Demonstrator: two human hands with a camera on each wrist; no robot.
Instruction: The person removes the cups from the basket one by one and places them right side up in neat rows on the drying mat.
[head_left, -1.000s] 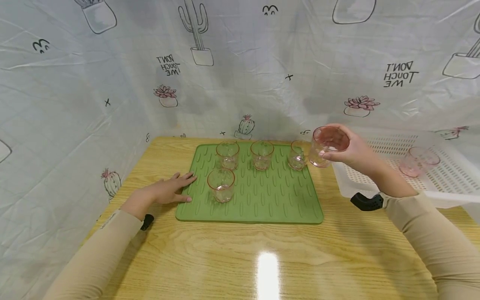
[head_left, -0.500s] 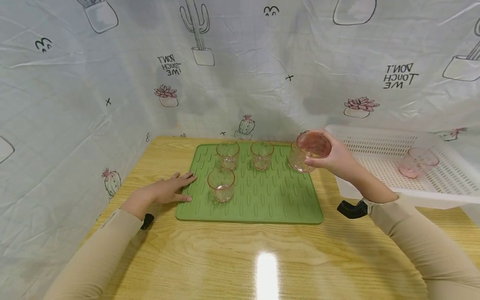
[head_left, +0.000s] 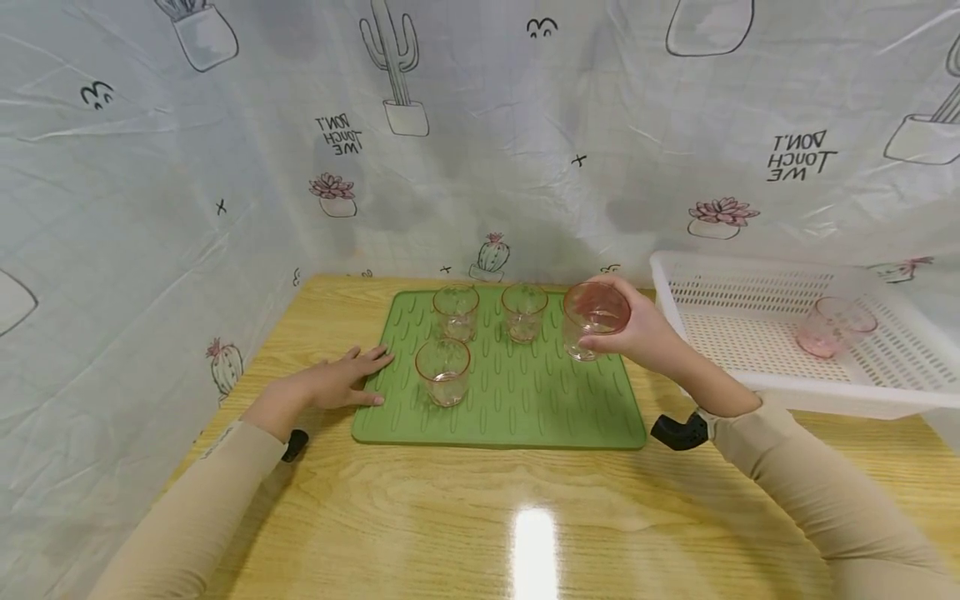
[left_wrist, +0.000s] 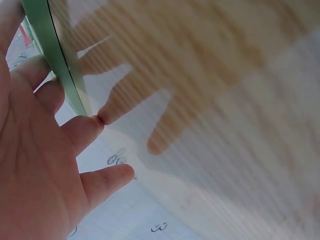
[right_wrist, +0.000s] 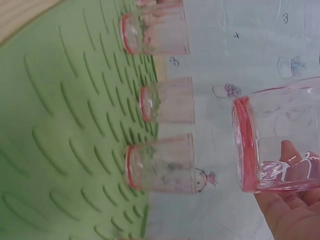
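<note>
My right hand (head_left: 645, 333) grips a clear pink glass (head_left: 596, 321) by its side. This glass is upright above the right part of the green ribbed mat (head_left: 525, 421); in the right wrist view its thick base (right_wrist: 245, 145) hangs clear of the mat. Another glass, at the mat's back right, is hidden behind it in the head view. Two glasses (head_left: 456, 315) (head_left: 524, 315) stand along the mat's back, and a third glass (head_left: 443, 375) stands in front on the left. My left hand (head_left: 330, 383) rests with spread fingers at the mat's left edge.
To the right stands a white perforated basket (head_left: 795, 382) with a pink glass (head_left: 832, 329) inside. A wooden table (head_left: 420, 517) bears the mat. Behind and to the left hangs a printed plastic sheet (head_left: 600, 108).
My right hand has carried the glass leftward and lower, from beside the basket to over the mat, where it covers the back right glass. The left hand stays in place.
</note>
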